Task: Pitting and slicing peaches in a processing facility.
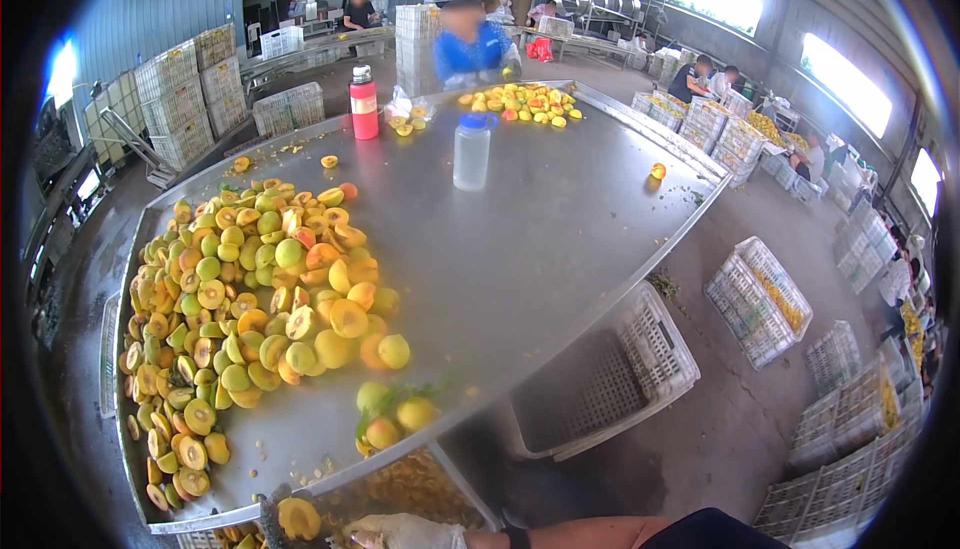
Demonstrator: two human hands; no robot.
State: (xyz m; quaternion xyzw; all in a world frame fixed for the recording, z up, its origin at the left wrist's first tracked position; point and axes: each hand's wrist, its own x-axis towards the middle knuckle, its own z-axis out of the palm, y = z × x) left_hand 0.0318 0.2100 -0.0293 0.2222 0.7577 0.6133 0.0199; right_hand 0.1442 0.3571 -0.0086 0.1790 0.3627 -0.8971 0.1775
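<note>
At the bottom edge, my right hand (409, 531) wears a soiled whitish glove and reaches in from the right; its fingers are partly cut off, and whether it holds anything is unclear. Dark, dirty glove fingers of what appears to be my left hand (273, 513) cross the metal table's rim, against a cut peach half (298, 519) that they seem to hold. A large heap of halved yellow-green peaches (255, 286) covers the left of the metal table (525, 249). Several whole peaches with leaves (397, 414) lie by the near rim.
A clear bottle (471, 155) and a pink flask (364, 106) stand on the table. Across it, a person in blue (472, 46) is beside a smaller peach pile (525, 103). A plastic crate (660, 346) sits below the right rim; more crates (757, 301) stand beyond.
</note>
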